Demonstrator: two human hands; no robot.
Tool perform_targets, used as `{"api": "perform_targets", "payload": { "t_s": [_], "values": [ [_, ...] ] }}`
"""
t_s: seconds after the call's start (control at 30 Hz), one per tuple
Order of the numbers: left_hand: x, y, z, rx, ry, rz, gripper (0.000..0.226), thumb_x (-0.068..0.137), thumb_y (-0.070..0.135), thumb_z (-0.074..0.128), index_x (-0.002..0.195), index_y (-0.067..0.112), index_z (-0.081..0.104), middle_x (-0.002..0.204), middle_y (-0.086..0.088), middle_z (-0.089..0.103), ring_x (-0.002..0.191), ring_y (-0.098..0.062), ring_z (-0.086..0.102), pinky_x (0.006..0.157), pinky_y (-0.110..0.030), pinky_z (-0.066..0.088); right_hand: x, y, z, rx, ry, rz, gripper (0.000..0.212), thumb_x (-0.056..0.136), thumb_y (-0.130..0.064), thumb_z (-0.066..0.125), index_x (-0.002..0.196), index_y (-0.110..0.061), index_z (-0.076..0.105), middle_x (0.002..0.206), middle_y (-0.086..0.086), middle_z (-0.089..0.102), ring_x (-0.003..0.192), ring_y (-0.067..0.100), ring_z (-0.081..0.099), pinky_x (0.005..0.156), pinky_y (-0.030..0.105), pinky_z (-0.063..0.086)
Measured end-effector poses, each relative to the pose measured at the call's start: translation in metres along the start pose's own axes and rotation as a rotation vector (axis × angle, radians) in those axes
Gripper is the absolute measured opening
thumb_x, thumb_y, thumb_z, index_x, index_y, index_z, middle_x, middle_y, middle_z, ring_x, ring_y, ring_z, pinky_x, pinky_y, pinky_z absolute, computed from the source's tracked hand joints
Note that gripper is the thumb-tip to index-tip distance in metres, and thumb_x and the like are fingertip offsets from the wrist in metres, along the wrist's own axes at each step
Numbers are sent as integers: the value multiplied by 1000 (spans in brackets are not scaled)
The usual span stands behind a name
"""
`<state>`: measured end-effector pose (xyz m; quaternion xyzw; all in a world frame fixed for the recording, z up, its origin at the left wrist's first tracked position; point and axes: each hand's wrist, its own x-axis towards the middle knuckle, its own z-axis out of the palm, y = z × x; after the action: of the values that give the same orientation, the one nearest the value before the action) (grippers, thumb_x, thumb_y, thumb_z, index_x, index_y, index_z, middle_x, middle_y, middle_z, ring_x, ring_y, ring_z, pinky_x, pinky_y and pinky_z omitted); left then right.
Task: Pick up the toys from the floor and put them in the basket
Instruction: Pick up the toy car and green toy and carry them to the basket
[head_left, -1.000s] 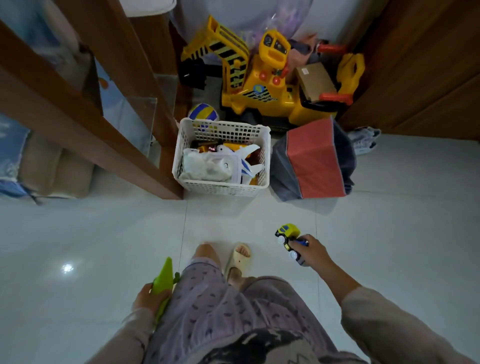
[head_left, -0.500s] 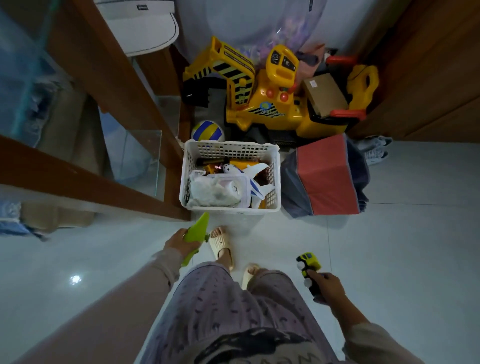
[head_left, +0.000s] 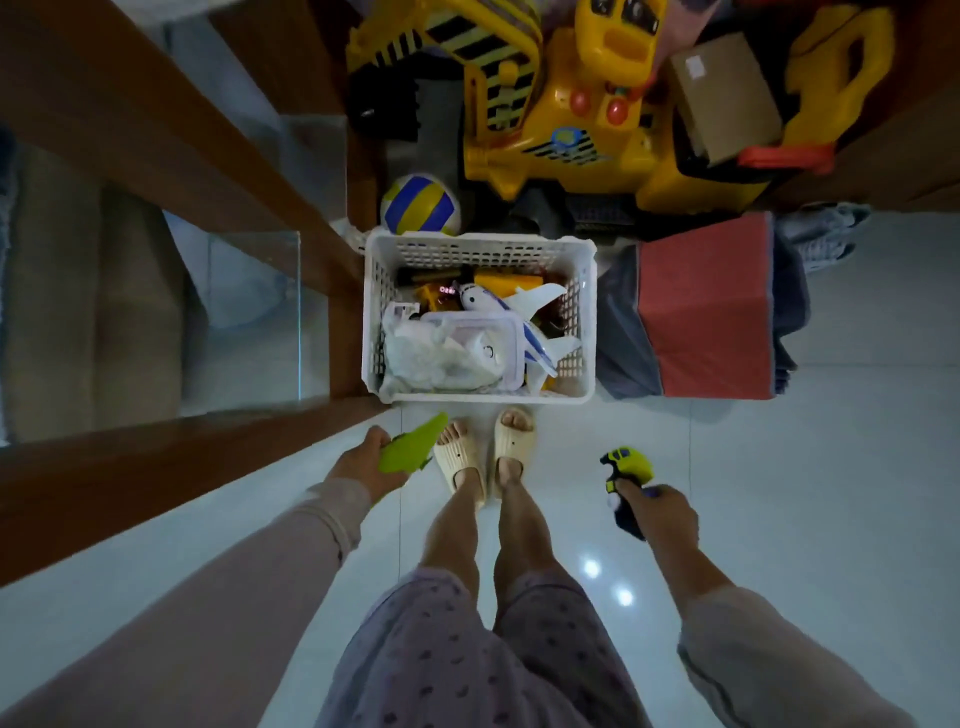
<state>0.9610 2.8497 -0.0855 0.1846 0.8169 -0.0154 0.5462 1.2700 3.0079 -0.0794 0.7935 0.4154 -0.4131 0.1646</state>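
Observation:
A white perforated plastic basket (head_left: 480, 248) stands on the floor just beyond my slippered feet, holding a white toy plane (head_left: 519, 322), a clear lidded box and other toys. My left hand (head_left: 363, 462) grips a flat green toy (head_left: 408, 450) low at the basket's near left corner. My right hand (head_left: 655, 512) is closed around a yellow and blue toy car (head_left: 626, 470), held right of my feet and short of the basket.
A big yellow ride-on excavator (head_left: 566, 104) and a cardboard box (head_left: 724, 98) fill the space behind the basket. A yellow-blue ball (head_left: 421, 205) lies at its back left. A red and grey fabric box (head_left: 701, 306) is to its right. A wooden rail with glass (head_left: 171, 171) runs along the left.
I have stepped up to the basket, which now lies right at my toes. Both hands, each holding its toy, have come closer to it.

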Motion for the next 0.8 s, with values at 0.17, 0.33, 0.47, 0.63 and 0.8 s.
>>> {"api": "perform_targets", "payload": {
  "t_s": [0.17, 0.33, 0.47, 0.63, 0.8],
  "values": [
    [71, 18, 12, 4, -3, 18, 53, 76, 26, 70, 120, 9, 46, 110, -22, 63, 104, -36, 62, 81, -33, 45, 80, -70, 43, -55, -49, 2, 34, 80, -39, 62, 67, -8, 58, 75, 13, 58, 78, 29, 57, 67, 28, 35],
    [155, 46, 29, 33, 28, 105, 50, 76, 27, 71, 118, 9, 50, 113, -21, 62, 105, -35, 60, 89, -41, 47, 158, -132, 100, -45, -19, -54, 41, 76, -42, 63, 96, -6, 66, 96, 15, 65, 101, 33, 62, 71, 29, 36],
    [217, 67, 47, 105, -7, 199, 47, 78, 28, 67, 119, 13, 51, 116, -14, 64, 108, -32, 59, 90, -40, 44, 201, -160, 147, -74, -59, -90, 41, 71, -41, 74, 93, -10, 59, 92, 16, 61, 104, 34, 64, 70, 31, 39],
    [274, 77, 65, 558, 101, 427, 48, 78, 31, 61, 124, 18, 54, 121, -7, 60, 115, -30, 50, 95, -40, 35, 234, -160, 201, -209, -59, -145, 49, 72, -38, 75, 104, -3, 65, 97, 14, 68, 99, 31, 66, 66, 28, 38],
    [291, 81, 77, 957, 268, 820, 26, 56, 17, 70, 82, 13, 73, 82, -5, 69, 82, -26, 67, 71, -31, 50, 244, -153, 230, -470, 55, -330, 44, 72, -45, 72, 100, -11, 66, 100, 11, 72, 96, 31, 67, 66, 29, 38]
  ]
}}
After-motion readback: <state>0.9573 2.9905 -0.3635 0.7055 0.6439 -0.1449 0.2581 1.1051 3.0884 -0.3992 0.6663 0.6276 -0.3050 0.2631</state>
